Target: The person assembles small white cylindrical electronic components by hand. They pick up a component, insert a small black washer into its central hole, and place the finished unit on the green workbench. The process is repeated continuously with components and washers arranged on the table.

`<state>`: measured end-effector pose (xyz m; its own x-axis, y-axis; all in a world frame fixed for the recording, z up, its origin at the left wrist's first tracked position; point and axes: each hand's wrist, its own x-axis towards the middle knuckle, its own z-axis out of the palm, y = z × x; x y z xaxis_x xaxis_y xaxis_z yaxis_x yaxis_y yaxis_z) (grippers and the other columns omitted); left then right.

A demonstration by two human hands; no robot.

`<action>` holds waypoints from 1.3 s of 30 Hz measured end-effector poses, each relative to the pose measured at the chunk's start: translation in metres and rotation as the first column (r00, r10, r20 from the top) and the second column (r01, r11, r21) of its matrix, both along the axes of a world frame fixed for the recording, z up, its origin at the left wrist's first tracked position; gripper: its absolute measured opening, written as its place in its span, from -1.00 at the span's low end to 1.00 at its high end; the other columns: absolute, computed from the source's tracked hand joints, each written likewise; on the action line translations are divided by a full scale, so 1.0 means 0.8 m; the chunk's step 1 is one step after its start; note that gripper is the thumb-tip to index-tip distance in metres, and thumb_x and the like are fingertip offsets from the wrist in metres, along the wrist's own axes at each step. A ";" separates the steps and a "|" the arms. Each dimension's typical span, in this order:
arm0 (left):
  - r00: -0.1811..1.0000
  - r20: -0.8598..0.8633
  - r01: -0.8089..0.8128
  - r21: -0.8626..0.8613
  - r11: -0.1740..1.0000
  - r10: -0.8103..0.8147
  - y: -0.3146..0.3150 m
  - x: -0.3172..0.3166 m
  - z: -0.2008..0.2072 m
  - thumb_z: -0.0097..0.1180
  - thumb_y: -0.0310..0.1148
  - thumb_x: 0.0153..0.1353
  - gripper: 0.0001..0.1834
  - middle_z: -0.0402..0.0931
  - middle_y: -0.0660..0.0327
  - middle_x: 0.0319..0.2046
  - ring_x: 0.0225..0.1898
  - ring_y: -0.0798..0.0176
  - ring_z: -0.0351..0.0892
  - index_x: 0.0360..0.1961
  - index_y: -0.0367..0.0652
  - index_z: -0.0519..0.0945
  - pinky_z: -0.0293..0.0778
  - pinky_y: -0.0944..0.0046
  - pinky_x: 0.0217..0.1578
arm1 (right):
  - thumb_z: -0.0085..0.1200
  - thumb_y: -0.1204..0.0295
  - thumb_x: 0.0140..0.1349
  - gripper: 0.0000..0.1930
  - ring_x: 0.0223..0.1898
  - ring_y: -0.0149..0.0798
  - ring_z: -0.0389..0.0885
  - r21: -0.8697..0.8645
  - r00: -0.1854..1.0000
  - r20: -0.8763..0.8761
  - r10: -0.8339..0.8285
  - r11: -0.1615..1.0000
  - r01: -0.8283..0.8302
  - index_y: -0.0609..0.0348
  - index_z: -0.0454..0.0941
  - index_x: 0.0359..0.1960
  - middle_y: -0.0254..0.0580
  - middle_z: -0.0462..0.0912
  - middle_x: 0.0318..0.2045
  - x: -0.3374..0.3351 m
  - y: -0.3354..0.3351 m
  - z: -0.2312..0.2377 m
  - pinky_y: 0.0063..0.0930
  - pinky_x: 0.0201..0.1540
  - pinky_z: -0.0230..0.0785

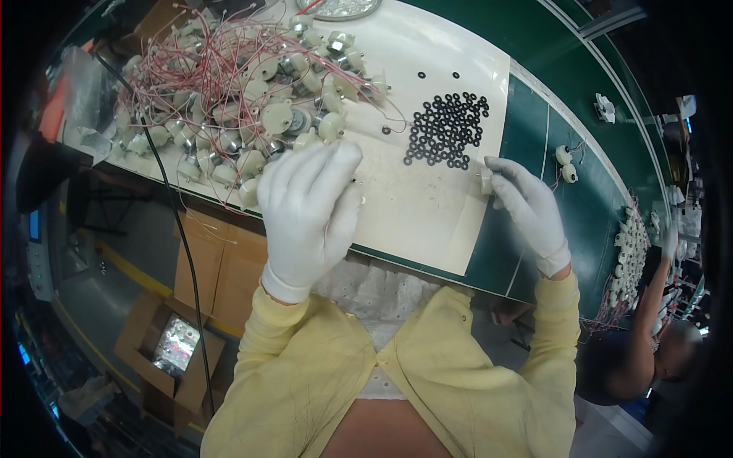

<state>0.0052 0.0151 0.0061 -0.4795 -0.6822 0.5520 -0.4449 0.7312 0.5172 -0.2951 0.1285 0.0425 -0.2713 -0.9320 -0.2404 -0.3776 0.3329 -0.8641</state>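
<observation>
My gloved right hand (531, 210) pinches a small cream plastic part (486, 182) between thumb and fingers, at the right edge of the white sheet. My gloved left hand (309, 210) is closed, thumb towards the bent fingers, at the near side of the pile of small motors (276, 118). A small dark spot shows by its fingertips; what it holds, if anything, I cannot make out. The motors have cream housings, metal bodies and tangled pinkish-red wires. Black rubber rings (447, 130) lie in a flat cluster between the two hands, with a single ring (386, 130) to their left.
A white sheet (427, 221) covers part of the green table (496, 259). Two motors (566, 164) lie right, with another pile (628, 252) beyond, near a co-worker (641, 351). A black cable (172, 202) hangs at left. Cardboard boxes (210, 252) stand below the table edge.
</observation>
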 end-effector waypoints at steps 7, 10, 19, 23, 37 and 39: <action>0.975 0.196 -0.080 -0.114 0.990 0.102 0.009 -0.013 -0.012 0.43 -0.24 0.08 -0.54 0.65 0.28 -0.17 0.27 -0.08 0.49 0.07 0.11 0.76 0.12 -0.17 0.39 | 0.08 0.43 0.57 -0.65 -0.19 -0.52 0.63 -0.026 0.993 -0.112 0.031 0.999 -0.035 0.38 0.56 0.28 -0.29 0.76 -0.15 0.004 -0.005 -0.001 -0.61 -0.15 0.48; 0.975 0.217 -0.039 -0.091 0.995 0.058 0.011 -0.011 -0.014 0.44 -0.15 0.06 -0.51 0.62 0.29 -0.18 0.28 -0.08 0.47 0.09 0.14 0.76 0.08 -0.21 0.40 | 0.11 0.47 0.52 -0.66 -0.23 -0.41 0.70 -0.057 0.959 -0.277 0.061 0.995 -0.080 0.33 0.59 0.25 -0.21 0.78 -0.16 0.010 -0.011 0.002 -0.52 -0.17 0.53; 0.952 0.307 0.028 -0.059 0.998 -0.009 0.013 -0.004 -0.015 0.46 -0.08 0.04 -0.37 0.60 0.32 -0.07 0.31 -0.03 0.43 0.23 0.21 0.71 0.04 -0.25 0.44 | 0.16 0.67 0.26 -0.63 -0.25 -0.04 0.76 -0.119 0.755 -0.611 0.240 0.914 -0.388 0.24 0.66 0.11 -0.06 0.72 -0.23 0.017 -0.035 0.016 -0.31 -0.17 0.60; 0.957 0.290 0.033 -0.069 0.997 -0.012 0.013 -0.005 -0.018 0.46 -0.09 0.05 -0.37 0.60 0.33 -0.07 0.29 -0.01 0.45 0.22 0.22 0.71 0.05 -0.26 0.44 | 0.18 0.68 0.24 -0.64 -0.22 -0.07 0.75 -0.083 0.682 -0.670 0.294 0.883 -0.462 0.24 0.64 0.09 -0.07 0.71 -0.18 0.011 -0.039 0.013 -0.29 -0.21 0.60; 0.960 0.277 0.051 -0.057 0.997 -0.033 0.012 -0.006 -0.016 0.46 -0.14 0.04 -0.42 0.59 0.29 -0.12 0.24 0.03 0.49 0.16 0.18 0.73 0.13 -0.24 0.39 | 0.22 0.49 0.17 -0.65 -0.31 -0.19 0.57 0.276 0.053 -0.909 0.413 0.693 -0.666 -0.15 0.65 0.00 -0.38 0.62 -0.30 -0.001 -0.025 0.058 -0.26 -0.13 0.37; 0.958 0.284 0.057 -0.054 0.997 -0.039 0.010 -0.005 -0.014 0.46 -0.14 0.04 -0.43 0.59 0.28 -0.12 0.23 0.03 0.50 0.16 0.17 0.73 0.14 -0.24 0.38 | 0.19 0.50 0.17 -0.68 -0.33 -0.20 0.56 0.315 0.025 -0.896 0.442 0.676 -0.667 -0.13 0.65 -0.04 -0.37 0.58 -0.34 0.002 -0.029 0.059 -0.28 -0.14 0.36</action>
